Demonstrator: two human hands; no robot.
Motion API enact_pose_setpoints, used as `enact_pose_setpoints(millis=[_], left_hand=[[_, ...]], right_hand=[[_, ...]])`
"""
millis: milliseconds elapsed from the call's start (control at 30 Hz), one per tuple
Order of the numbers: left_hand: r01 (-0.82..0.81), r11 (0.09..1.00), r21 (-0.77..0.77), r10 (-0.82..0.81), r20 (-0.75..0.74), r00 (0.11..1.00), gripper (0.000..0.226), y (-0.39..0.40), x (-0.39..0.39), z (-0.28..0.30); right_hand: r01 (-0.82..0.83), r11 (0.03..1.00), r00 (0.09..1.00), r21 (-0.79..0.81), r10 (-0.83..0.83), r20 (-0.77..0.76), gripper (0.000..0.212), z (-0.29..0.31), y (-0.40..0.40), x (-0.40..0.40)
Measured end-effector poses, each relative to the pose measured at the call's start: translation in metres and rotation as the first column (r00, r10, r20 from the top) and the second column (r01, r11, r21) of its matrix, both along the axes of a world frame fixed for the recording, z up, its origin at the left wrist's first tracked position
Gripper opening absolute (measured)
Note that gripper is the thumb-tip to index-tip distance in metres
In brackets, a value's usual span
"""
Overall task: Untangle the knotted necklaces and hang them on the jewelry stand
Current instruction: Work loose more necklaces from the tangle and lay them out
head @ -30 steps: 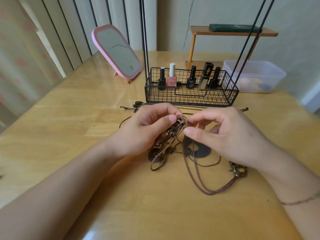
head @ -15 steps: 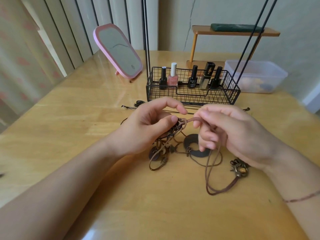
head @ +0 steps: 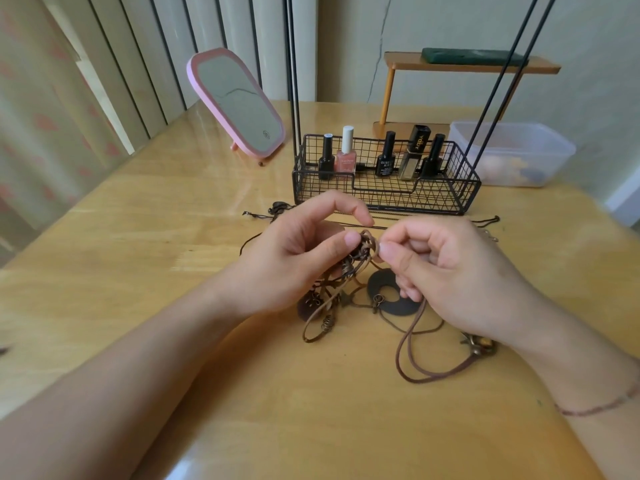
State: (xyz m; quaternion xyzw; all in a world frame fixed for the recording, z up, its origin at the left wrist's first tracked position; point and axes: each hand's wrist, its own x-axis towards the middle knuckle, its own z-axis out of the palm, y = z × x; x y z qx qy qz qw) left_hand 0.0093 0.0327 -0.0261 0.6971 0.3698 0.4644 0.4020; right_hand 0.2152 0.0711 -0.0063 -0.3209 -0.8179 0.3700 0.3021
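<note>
Necklaces [head: 360, 261], knotted brown cords, sit bunched just above the table [head: 138, 265] between my hands. Left hand [head: 294, 258] pinches the knot, right hand [head: 446, 271] pinches one strand beside it (fingers otherwise curled). Cord looks light, limp, snaggy; best held close at the knot.

Tabletop [head: 138, 271]: pale wood, glossy varnish, glare patches. Basket [head: 386, 192]: black metal wire. Cords [head: 415, 368]: brown, matt, leather-like; dull bronze metal charms [head: 479, 346]. Disc pendant [head: 398, 296]: dark, matt. Mirror [head: 237, 102]: pink plastic frame. Box [head: 512, 152]: translucent plastic.
</note>
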Motion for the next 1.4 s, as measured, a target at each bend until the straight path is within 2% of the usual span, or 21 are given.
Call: enact_pose_setpoints(millis=[167,433,600,700,767,1000,1100,1167,1233,1333,1400], left_hand=[[0.020,0.999,0.030,-0.017,-0.089,0.996,0.022,-0.003,0.002,-0.002],[-0.013,0.995,0.094,0.031,-0.189,0.982,0.012,-0.005,0.001,-0.002],[-0.040,0.989,0.144,0.077,-0.258,0.963,0.004,-0.004,0.001,-0.001],[-0.042,0.975,0.217,0.108,-0.302,0.947,0.004,-0.002,0.001,0.002],[-0.059,0.973,0.222,0.120,-0.273,0.955,0.007,-0.001,0.001,0.003],[-0.035,0.995,0.090,0.044,-0.102,0.994,0.005,0.004,0.002,-0.002],[-0.019,1.000,-0.012,0.020,0.056,0.998,0.005,0.003,0.001,-0.001],[-0.010,0.999,-0.045,0.016,0.137,0.990,0.003,0.002,0.001,0.001],[0.005,0.999,-0.050,0.004,0.159,0.987,0.004,0.002,0.002,0.002],[-0.033,0.999,-0.012,0.034,0.088,0.996,0.005,0.004,0.003,-0.001],[-0.052,0.998,0.024,0.051,0.030,0.998,0.008,0.004,0.004,-0.003]], right_hand=[[0.008,0.996,1.000,-0.092,-0.010,-0.014,0.021,-0.002,-0.001,-0.003],[-0.021,0.990,1.000,-0.140,0.020,-0.008,0.026,-0.005,-0.002,-0.004],[-0.022,0.993,1.000,-0.115,0.022,0.006,0.028,-0.005,-0.002,-0.005],[-0.024,0.999,0.999,-0.039,0.025,0.043,0.027,-0.002,-0.007,-0.005],[-0.027,1.000,0.998,0.000,0.027,0.056,0.026,-0.001,-0.007,-0.005],[-0.019,0.990,1.000,-0.137,0.022,0.022,0.024,0.004,-0.003,-0.002],[0.063,0.988,0.990,-0.140,-0.044,0.132,0.024,0.005,-0.001,0.000],[0.126,0.992,0.970,-0.031,-0.116,0.215,0.017,0.003,0.001,0.002],[0.177,0.977,0.970,0.119,-0.193,0.145,0.005,0.003,0.000,0.001],[0.134,0.984,0.990,0.116,-0.129,-0.047,0.022,0.002,-0.004,-0.002],[0.127,0.977,0.991,0.174,-0.117,-0.064,0.020,-0.001,-0.006,-0.004]])
